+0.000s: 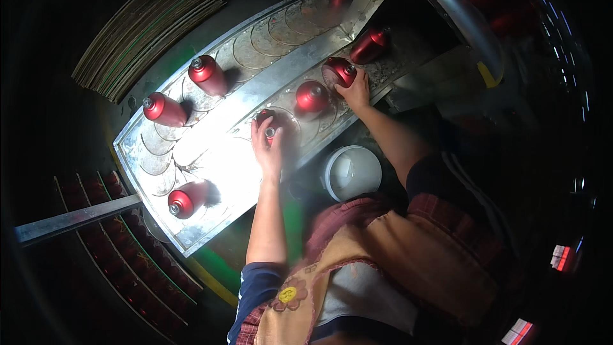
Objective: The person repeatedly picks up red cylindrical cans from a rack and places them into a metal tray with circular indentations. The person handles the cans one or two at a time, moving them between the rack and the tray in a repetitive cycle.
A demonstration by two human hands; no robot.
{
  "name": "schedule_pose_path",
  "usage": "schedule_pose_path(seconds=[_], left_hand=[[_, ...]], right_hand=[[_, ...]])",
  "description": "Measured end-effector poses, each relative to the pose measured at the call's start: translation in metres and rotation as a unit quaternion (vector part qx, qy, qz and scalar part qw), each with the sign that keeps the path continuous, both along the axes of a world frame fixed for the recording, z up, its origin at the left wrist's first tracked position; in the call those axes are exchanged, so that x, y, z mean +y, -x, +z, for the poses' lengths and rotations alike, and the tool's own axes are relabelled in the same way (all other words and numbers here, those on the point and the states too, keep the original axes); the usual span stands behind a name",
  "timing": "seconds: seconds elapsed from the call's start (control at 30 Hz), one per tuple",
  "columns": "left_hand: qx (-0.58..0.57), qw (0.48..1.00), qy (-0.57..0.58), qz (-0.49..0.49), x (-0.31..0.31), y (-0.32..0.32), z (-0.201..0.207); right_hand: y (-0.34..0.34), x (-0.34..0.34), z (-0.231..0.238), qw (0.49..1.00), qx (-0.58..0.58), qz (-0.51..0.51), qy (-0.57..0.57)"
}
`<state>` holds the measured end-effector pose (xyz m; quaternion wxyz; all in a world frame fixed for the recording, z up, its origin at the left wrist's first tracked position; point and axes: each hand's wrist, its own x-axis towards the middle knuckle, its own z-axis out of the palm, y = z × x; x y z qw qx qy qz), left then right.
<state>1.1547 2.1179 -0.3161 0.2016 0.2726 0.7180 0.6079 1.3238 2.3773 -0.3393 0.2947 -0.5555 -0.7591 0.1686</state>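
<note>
My left hand grips a red can on the metal conveyor, fingers curled around its top. My right hand rests on a second can, fingers closed against its side. A third can stands between them. A white bucket sits below the conveyor.

Small glowing red-and-white screens sit at the dark lower right edge.
</note>
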Motion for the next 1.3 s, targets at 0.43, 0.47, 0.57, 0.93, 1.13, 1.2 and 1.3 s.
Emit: schedule_pose_path(seconds=[0.43,0.47,0.57,0.93,1.13,1.2,1.3], left_hand=[[0.052,0.994,0.077,-0.054,0.136,-0.041,0.033],[0.097,0.987,0.104,-0.07,0.144,-0.043,0.045],[0.163,0.978,0.085,-0.096,0.16,-0.052,0.083],[-0.191,0.816,0.122,-0.532,0.197,-0.101,0.137],[-0.135,0.638,0.094,-0.752,0.17,-0.17,0.134],[-0.14,0.573,0.07,-0.804,0.139,-0.202,0.146],[-0.183,0.464,0.069,-0.864,0.075,-0.25,0.177]], right_hand=[[-0.073,0.101,0.02,0.997,0.056,-0.039,0.044],[-0.086,0.099,0.027,0.993,0.103,-0.032,0.048],[-0.141,0.072,0.05,0.976,0.197,-0.032,0.087],[-0.288,-0.267,0.22,0.879,0.171,-0.427,0.128],[-0.18,-0.491,0.252,0.683,0.279,-0.673,0.051],[-0.145,-0.552,0.262,0.638,0.174,-0.749,-0.02],[-0.1,-0.633,0.277,0.542,-0.006,-0.838,-0.06]])
